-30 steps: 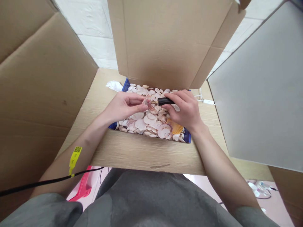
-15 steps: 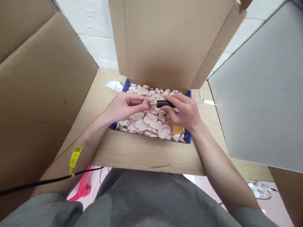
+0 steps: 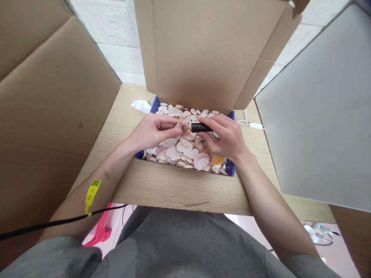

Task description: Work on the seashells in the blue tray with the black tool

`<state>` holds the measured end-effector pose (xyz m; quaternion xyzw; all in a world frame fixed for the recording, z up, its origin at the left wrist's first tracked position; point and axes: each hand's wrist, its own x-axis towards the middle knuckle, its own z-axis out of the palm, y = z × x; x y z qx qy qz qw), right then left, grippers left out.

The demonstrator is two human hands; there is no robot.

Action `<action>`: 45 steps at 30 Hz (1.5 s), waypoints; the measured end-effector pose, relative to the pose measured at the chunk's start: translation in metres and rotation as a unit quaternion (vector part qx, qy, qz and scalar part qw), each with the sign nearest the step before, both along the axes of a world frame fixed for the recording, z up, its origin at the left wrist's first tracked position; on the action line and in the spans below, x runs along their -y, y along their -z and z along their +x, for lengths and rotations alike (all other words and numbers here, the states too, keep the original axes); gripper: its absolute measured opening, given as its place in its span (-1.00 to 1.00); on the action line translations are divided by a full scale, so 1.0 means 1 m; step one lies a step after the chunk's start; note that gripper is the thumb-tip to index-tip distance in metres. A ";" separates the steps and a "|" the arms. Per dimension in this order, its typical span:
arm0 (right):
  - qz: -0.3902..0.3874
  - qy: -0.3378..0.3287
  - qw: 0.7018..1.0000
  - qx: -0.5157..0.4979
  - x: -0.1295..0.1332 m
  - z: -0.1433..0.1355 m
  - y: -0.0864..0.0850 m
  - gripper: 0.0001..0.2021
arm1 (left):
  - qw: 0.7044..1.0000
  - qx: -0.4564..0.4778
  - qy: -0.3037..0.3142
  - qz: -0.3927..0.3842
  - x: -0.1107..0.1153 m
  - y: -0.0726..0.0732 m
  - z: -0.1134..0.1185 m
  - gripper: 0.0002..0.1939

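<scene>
Between the thumb and fingers of my left hand [image 3: 158,129] a small pale seashell [image 3: 180,126] stands on edge. My right hand [image 3: 224,133] is closed round a black mini hand drill [image 3: 200,127], whose brass-coloured tip points left at the shell. The tip is at or very near the shell's face; I cannot tell whether it has entered. Below both hands lies a blue-sided box [image 3: 229,168] filled with many white, pinkish and speckled seashells [image 3: 185,146]. An orange scallop shell [image 3: 217,160] lies near its right front corner, partly under my right hand.
The box's raised cardboard lid [image 3: 199,50] stands behind it. A cardboard panel [image 3: 49,104] walls the left, a grey panel [image 3: 319,112] the right. Crumpled white tissue [image 3: 141,105] and a white cable with a switch [image 3: 256,126] lie on the wooden table [image 3: 185,189]. A black cable [image 3: 58,222] crosses my left forearm.
The drill has shifted very slightly left, and its tip shows a little closer to the shell. The left hand keeps its grip with almost no movement.
</scene>
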<state>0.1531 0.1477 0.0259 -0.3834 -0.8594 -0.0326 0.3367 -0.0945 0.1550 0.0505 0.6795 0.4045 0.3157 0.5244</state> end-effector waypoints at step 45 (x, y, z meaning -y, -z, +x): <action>0.067 0.022 0.996 0.048 0.002 -0.002 0.003 -0.69 | 0.999 -0.016 0.034 0.007 -0.003 0.005 0.000 -0.66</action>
